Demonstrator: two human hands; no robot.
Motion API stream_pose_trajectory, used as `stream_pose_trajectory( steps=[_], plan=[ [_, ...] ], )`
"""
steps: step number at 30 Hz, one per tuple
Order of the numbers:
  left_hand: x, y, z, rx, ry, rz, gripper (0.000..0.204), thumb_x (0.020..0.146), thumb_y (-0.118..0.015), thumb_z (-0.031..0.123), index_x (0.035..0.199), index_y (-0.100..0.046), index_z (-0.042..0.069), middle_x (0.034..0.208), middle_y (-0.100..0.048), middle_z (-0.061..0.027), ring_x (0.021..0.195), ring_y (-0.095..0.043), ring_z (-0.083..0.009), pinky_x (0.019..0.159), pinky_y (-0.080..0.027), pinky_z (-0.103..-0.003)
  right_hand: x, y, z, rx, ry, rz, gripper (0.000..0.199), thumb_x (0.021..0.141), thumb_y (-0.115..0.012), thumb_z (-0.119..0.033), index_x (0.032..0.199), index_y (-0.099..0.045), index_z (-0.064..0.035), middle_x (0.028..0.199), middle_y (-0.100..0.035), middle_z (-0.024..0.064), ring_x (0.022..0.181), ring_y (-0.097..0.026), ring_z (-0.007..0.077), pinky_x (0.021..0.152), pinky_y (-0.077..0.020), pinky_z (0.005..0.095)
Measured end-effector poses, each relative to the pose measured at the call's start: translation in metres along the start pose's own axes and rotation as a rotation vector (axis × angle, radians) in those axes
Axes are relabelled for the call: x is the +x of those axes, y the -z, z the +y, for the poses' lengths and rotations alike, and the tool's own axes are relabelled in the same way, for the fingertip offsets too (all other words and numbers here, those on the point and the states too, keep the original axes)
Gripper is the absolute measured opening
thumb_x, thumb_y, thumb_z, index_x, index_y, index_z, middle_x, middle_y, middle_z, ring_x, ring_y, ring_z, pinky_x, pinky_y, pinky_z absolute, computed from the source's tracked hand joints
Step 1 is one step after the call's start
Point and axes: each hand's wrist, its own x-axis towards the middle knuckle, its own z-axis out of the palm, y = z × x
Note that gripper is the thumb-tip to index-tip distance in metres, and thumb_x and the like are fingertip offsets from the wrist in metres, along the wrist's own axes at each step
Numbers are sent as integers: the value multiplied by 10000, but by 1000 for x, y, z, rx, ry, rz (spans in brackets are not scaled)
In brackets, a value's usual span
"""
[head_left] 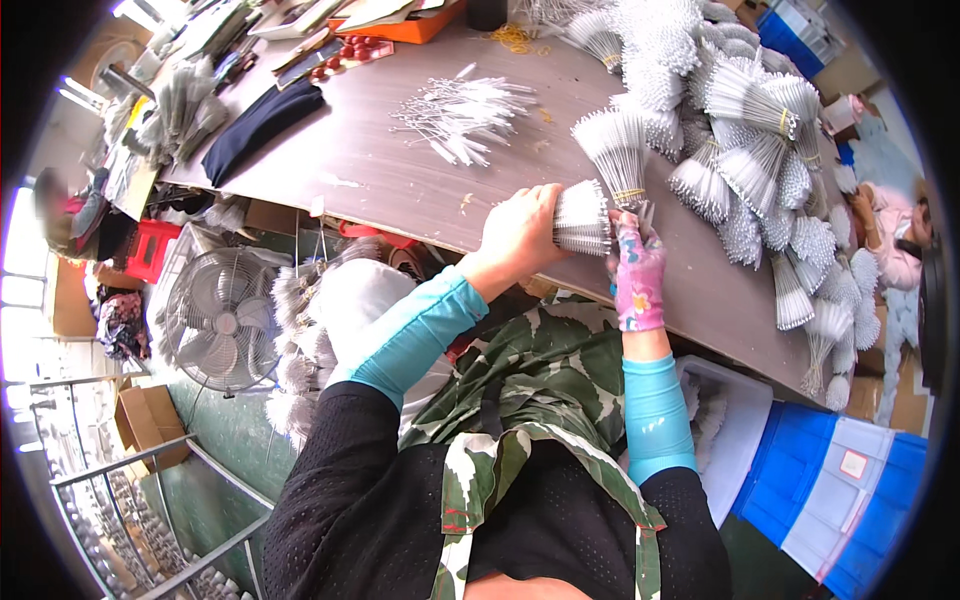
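My bare left hand [520, 232] is wrapped round a bundle of small white-bristled wire brushes [582, 218] at the table's near edge. Close on its right is my right hand [640, 275], in a pink flowered glove, its fingers closed at the thin wire stems of the brushes. Part of those fingertips is hidden. Just beyond lies another brush bundle [612, 150], its stems bound with a yellow rubber band [628, 196]. Farther off on the table, loose white brushes [462, 112] are scattered in a pile.
A large heap of tied brush bundles [745, 150] covers the table's right side. A dark cloth pouch [262, 128] and an orange tray [400, 25] lie at the far left. Below the table are a floor fan [222, 325], a metal rack [125, 465] and blue crates [790, 460].
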Motion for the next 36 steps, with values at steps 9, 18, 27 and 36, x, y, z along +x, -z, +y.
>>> stream_pose_trajectory(
  steps=[9, 18, 27, 36],
  plan=[
    [-18, -17, 18, -934, 2, 122, 714, 628, -835, 214, 1224, -476, 53, 1028, -640, -148, 960, -625, -211, 847, -477, -336, 14, -23, -43, -380, 887, -1, 178, 931, -532, -188, 911, -630, -42, 872, -650, 87, 786, -630, 204, 683, -486, 307],
    [-78, -8, 5, -899, 28, 149, 452, 684, -781, 111, 1097, -615, 39, 1050, -649, -68, 950, -599, -156, 878, -456, -299, -5, -48, -60, -266, 277, -564, 156, 919, -553, -146, 957, -630, -16, 867, -650, 29, 762, -598, 103, 684, -475, 238],
    [-113, -52, -16, -1279, 291, 62, 556, 675, -804, 128, 1177, -582, 39, 1170, -612, -60, 1103, -551, -153, 987, -401, -315, 146, -148, -68, -1062, 899, -536, 190, 872, -520, -160, 1013, -636, -105, 981, -639, 127, 880, -623, 262, 802, -487, 351],
    [-119, -65, -20, -1506, 299, 6, 486, 758, -741, 112, 1195, -552, 13, 1144, -625, -74, 1071, -570, -141, 943, -432, -294, 221, -256, -40, -1689, 768, -688, 337, 827, -512, -73, 1136, -608, -166, 1123, -629, 100, 1069, -577, 303, 934, -443, 376]
  ],
)
